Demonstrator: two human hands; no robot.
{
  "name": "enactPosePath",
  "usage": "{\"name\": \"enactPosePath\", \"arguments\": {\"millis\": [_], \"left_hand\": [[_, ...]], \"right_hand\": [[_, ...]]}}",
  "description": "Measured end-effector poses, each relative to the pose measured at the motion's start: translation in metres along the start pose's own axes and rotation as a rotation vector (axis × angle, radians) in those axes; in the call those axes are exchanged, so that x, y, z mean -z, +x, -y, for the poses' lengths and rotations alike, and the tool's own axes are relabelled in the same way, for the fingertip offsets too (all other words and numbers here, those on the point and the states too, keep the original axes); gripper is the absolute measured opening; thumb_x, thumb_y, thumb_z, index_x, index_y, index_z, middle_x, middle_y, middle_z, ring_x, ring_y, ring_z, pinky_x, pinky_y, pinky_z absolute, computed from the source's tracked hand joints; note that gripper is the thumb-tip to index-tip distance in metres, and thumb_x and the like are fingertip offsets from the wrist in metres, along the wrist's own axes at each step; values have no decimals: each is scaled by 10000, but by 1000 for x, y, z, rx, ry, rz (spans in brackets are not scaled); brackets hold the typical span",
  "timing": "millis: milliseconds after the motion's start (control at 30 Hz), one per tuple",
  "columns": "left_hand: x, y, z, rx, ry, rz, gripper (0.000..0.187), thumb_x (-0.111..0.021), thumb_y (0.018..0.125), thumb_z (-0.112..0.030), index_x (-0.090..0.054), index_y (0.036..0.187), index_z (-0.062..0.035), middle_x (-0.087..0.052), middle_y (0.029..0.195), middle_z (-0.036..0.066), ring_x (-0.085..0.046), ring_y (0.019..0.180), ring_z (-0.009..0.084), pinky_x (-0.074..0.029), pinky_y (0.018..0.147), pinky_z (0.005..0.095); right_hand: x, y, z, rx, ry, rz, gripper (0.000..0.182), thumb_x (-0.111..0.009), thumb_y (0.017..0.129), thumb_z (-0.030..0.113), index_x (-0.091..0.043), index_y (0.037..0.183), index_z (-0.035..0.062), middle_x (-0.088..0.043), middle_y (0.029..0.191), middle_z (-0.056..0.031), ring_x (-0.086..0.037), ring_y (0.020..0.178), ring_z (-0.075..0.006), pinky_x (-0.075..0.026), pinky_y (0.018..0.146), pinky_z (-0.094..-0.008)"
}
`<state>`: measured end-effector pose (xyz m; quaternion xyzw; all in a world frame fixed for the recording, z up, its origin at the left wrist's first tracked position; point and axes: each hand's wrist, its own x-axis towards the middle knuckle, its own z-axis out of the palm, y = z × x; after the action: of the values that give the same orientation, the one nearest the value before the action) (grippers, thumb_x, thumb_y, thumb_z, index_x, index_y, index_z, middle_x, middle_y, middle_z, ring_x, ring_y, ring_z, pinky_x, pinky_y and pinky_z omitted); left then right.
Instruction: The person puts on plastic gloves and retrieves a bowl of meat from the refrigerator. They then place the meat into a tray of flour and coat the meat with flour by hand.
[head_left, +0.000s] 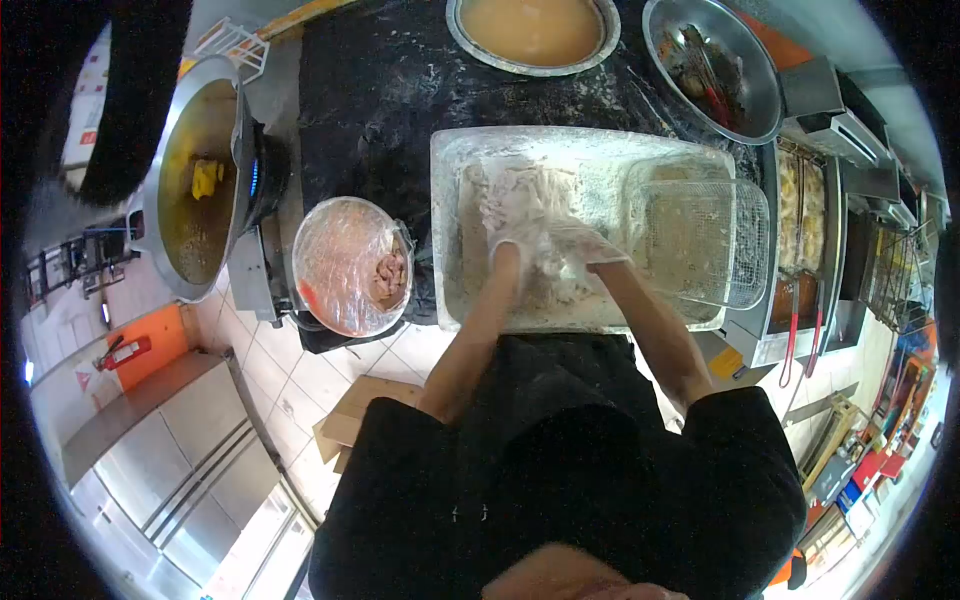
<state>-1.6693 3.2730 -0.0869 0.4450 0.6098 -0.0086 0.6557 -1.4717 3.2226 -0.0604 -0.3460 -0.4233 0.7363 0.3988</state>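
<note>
A white rectangular tub (448, 290) holds white flour (590, 160) and floured lumps. Both of my hands are inside it, in pale, flour-covered gloves. My left hand (510, 225) is in the left half among the lumps, blurred by motion. Beside it on the right, my right hand (580, 243) reaches in toward the middle; flour and blur hide its fingers. A wire mesh basket (700, 240) lies across the tub's right end. To the left stands a round bowl (340, 265) covered in plastic film, with pieces of raw meat (390, 272) showing at its right side.
A bowl of cloudy liquid (535, 30) and a metal bowl with tongs (710, 75) stand behind the tub on the black tabletop (370, 110). At the left, a large pan of oil (200, 200) sits by a blue burner flame. Fryer equipment with red-handled tools (793, 340) is on the right.
</note>
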Motion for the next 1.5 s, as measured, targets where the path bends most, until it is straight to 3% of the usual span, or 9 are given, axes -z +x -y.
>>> {"name": "enactPosePath", "arguments": {"millis": [33, 333, 767, 967, 1067, 1267, 1333, 1367, 1500], "left_hand": [[8, 4, 3, 19, -170, 93, 651, -368, 950, -497, -427, 1348, 15, -440, 1387, 204, -426, 1272, 332, -300, 1078, 457], [12, -81, -16, -202, -12, -111, 549, -392, 965, -415, -471, 1310, 5, -513, 1299, 201, -478, 1213, 313, -334, 1050, 418], [-13, -60, -52, -411, -96, -492, 462, -421, 972, -341, -499, 1277, -2, -561, 1224, 208, -523, 1155, 315, -360, 1028, 380], [-14, -60, -57, -409, -134, -454, 459, -422, 978, -330, -471, 1302, -10, -541, 1248, 186, -515, 1162, 294, -367, 1024, 385], [-26, -63, -57, -392, -139, -398, 462, -421, 981, -327, -453, 1318, -14, -528, 1265, 173, -508, 1170, 282, -370, 1023, 390], [3, -82, -61, -477, -253, -272, 471, -420, 986, -321, -416, 1351, -22, -500, 1300, 147, -495, 1184, 257, -375, 1021, 399], [52, -126, -65, -594, -421, -254, 476, -420, 988, -319, -404, 1362, -25, -491, 1312, 138, -490, 1189, 249, -377, 1020, 402], [76, -152, -65, -661, -539, -246, 478, -419, 989, -318, -398, 1367, -26, -487, 1318, 133, -488, 1191, 244, -378, 1020, 404], [174, -243, -12, -908, -1283, -285, 381, -420, 985, -237, -486, 1306, -42, -589, 1177, 113, -560, 1082, 206, -416, 983, 338]], "right_hand": [[17, 9, -5, 262, 6, 143, 514, -529, 932, 405, -505, 1315, 62, -452, 1384, -169, -339, 1346, -287, -294, 1100, -458], [-11, -28, 79, -174, -358, -321, 381, -566, 891, 294, -554, 1172, 37, -539, 1183, -135, -449, 1120, -233, -372, 934, -384], [-70, 4, 105, -84, -707, -486, 189, -619, 831, 134, -626, 965, 0, -666, 891, -88, -608, 794, -154, -486, 695, -278], [-50, -32, 157, -154, -1387, -362, 354, -557, 882, 241, -567, 1159, 20, -568, 1218, -213, -544, 1108, -387, -436, 926, -442], [10, -58, 141, 15, -1500, -193, 349, -544, 884, 209, -560, 1180, 25, -552, 1247, -198, -528, 1128, -386, -431, 935, -441], [30, -43, 78, -585, -1496, -213, 326, -539, 901, 93, -562, 1221, 31, -534, 1304, -128, -487, 1201, -334, -380, 1011, -412], [51, -77, 42, 151, -1557, -248, 324, -543, 904, 99, -563, 1222, 42, -503, 1334, -145, -480, 1201, -382, -375, 1016, -444], [68, -91, 29, 517, -1554, -268, 324, -546, 905, 102, -564, 1223, 48, -487, 1349, -153, -477, 1200, -406, -373, 1018, -460], [-1, -60, 70, 243, -242, -375, 377, -502, 959, 153, -474, 1310, 17, -458, 1364, -190, -492, 1207, -354, -383, 1031, -463]]}}
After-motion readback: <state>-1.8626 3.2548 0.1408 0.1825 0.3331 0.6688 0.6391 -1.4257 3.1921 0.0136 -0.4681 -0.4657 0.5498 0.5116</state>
